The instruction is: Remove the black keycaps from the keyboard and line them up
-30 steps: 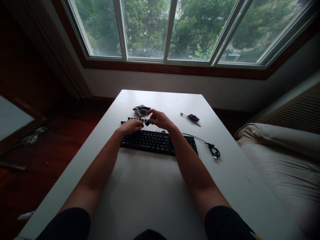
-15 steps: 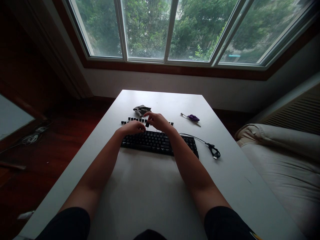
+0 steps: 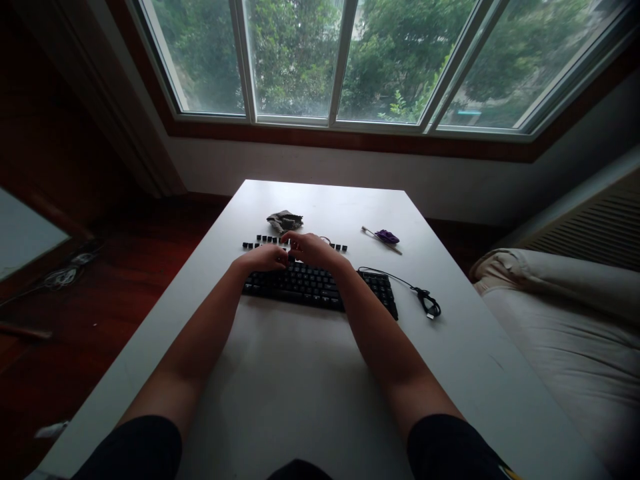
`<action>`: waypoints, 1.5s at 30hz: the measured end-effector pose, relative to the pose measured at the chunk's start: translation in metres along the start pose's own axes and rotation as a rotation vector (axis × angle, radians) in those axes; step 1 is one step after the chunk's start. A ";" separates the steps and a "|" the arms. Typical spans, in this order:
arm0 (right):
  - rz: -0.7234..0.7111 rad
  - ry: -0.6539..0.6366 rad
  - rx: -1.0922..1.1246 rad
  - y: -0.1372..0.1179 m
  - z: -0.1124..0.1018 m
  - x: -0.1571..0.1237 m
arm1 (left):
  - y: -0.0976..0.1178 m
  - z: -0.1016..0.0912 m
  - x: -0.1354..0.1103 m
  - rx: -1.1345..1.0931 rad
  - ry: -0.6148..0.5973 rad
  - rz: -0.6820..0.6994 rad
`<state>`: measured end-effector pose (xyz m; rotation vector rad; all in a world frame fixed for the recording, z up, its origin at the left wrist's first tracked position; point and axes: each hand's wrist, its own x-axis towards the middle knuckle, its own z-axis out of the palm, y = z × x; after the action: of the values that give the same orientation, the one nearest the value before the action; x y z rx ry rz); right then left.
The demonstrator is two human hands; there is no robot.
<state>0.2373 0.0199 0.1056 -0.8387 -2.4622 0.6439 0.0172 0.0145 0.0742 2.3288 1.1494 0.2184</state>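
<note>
A black keyboard (image 3: 310, 285) lies across the white table, its far left part covered by my hands. My left hand (image 3: 265, 258) is at its upper left edge, fingers curled together; what they hold, if anything, is hidden. Just right of it, my right hand (image 3: 313, 250) is bent down over the keyboard's far edge, thumb and fingers closed together. Anything between its fingertips is too small and dark to name. Behind the hands, several loose black keycaps (image 3: 267, 239) stand in rows, partly hidden by my right hand.
A crumpled grey cloth (image 3: 285, 221) lies beyond the keycaps. To the right are a thin stick (image 3: 367, 231) and a purple bundle (image 3: 387, 237). The keyboard's coiled cable (image 3: 427, 301) rests on the white table (image 3: 280, 373). A thin reddish curved piece (image 3: 325, 239) shows behind my right hand.
My right hand has lowered toward the keyboard, and the small dark piece seen under its fingers is now mostly hidden. My left hand has shifted only slightly.
</note>
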 end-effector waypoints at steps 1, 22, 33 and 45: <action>-0.004 -0.013 0.006 -0.001 0.000 -0.001 | 0.000 0.000 0.000 -0.001 -0.007 0.005; 0.213 -0.220 0.435 0.021 -0.028 -0.014 | 0.018 -0.004 -0.003 -0.008 0.061 0.003; 0.185 -0.167 0.503 0.026 -0.033 -0.016 | 0.018 0.000 -0.001 -0.121 0.035 0.019; 0.190 -0.099 0.625 0.020 -0.034 -0.012 | 0.020 0.004 0.006 -0.282 0.075 -0.059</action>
<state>0.2735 0.0353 0.1181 -0.7924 -2.0664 1.4518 0.0362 0.0075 0.0810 2.0527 1.1407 0.4214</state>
